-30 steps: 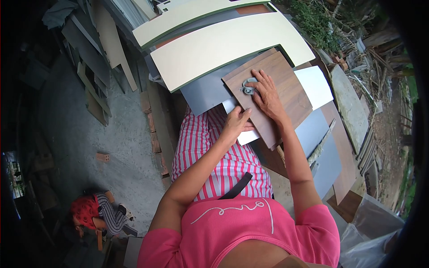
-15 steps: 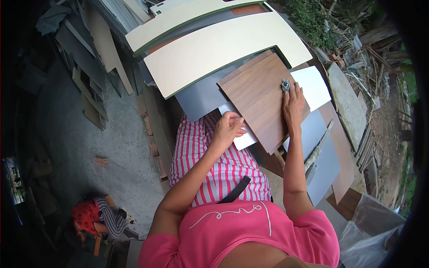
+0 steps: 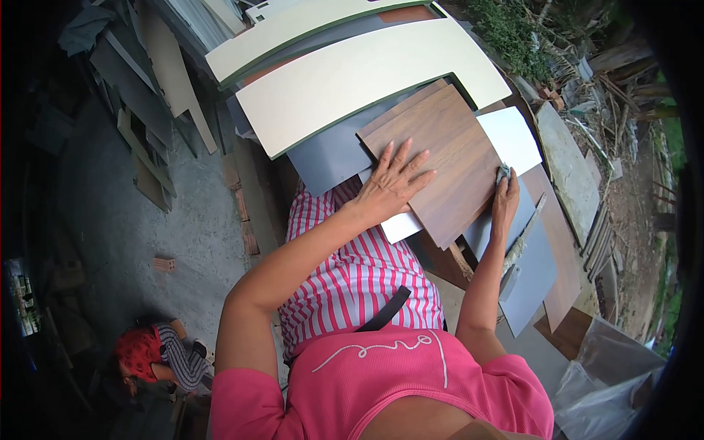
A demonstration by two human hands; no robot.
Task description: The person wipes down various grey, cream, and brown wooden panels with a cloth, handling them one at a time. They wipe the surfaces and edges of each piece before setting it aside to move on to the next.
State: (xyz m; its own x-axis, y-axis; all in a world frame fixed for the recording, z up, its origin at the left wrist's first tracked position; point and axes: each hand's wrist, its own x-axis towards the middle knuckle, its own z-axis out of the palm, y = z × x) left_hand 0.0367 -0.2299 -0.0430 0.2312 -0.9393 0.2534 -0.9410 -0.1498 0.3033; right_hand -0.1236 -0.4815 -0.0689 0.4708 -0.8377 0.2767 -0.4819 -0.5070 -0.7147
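Note:
A brown wood-grain board (image 3: 447, 147) lies tilted across my lap, with another brown board showing beneath its edges. My left hand (image 3: 396, 180) rests flat on its near-left part, fingers spread, holding nothing. At the board's right edge, my right hand (image 3: 506, 196) has its fingers closed on a small crumpled grey rag (image 3: 503, 174). Under the wood-grain board, white pieces stick out, one a white panel (image 3: 510, 139) at the right and one below my left hand.
Long cream panels (image 3: 367, 81) with dark green edges lie beyond the board. Grey and brown sheets, with a rough stick (image 3: 524, 238) on them, are to the right. More panels (image 3: 136, 81) lean at the far left. A person (image 3: 158, 356) crouches at lower left near a brick (image 3: 164, 264).
My left hand has gone from the board's near edge to lying flat on top. My right hand has slid with the rag rightward and nearer, from the board's face to its right edge.

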